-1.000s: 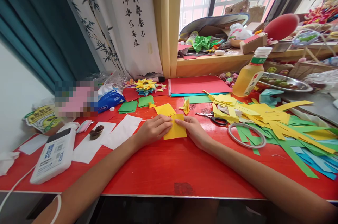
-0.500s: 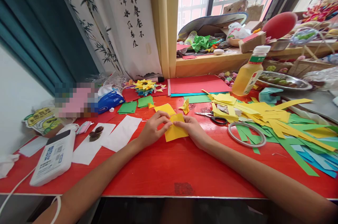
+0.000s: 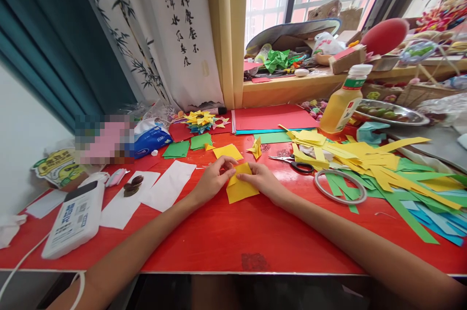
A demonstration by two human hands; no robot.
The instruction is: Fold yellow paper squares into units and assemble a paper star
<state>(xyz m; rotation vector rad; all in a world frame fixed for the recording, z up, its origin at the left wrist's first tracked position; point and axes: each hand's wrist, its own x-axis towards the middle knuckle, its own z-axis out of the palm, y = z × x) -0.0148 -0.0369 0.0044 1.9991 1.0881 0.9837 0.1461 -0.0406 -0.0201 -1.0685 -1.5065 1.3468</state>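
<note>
A yellow paper square (image 3: pixel 239 188) lies on the red table (image 3: pixel 226 232) in front of me, with its far edge lifted and folded toward me. My left hand (image 3: pixel 211 179) pinches the top left corner of the paper. My right hand (image 3: pixel 263 178) pinches the top right part, fingers pressed on the fold. A second yellow square (image 3: pixel 227 151) and a small folded yellow piece (image 3: pixel 256 147) lie just beyond my hands.
Scissors (image 3: pixel 294 162) and a tape ring (image 3: pixel 340 186) lie right of my hands, beside a heap of yellow, green and blue paper strips (image 3: pixel 394 173). A juice bottle (image 3: pixel 343 100), red sheets (image 3: pixel 272 116), white papers (image 3: pixel 168 181) and a wipes pack (image 3: pixel 75 217) are around.
The yellow paper's far edge has been lifted and folded toward me. Both hands moved slightly nearer and closed on the fold.
</note>
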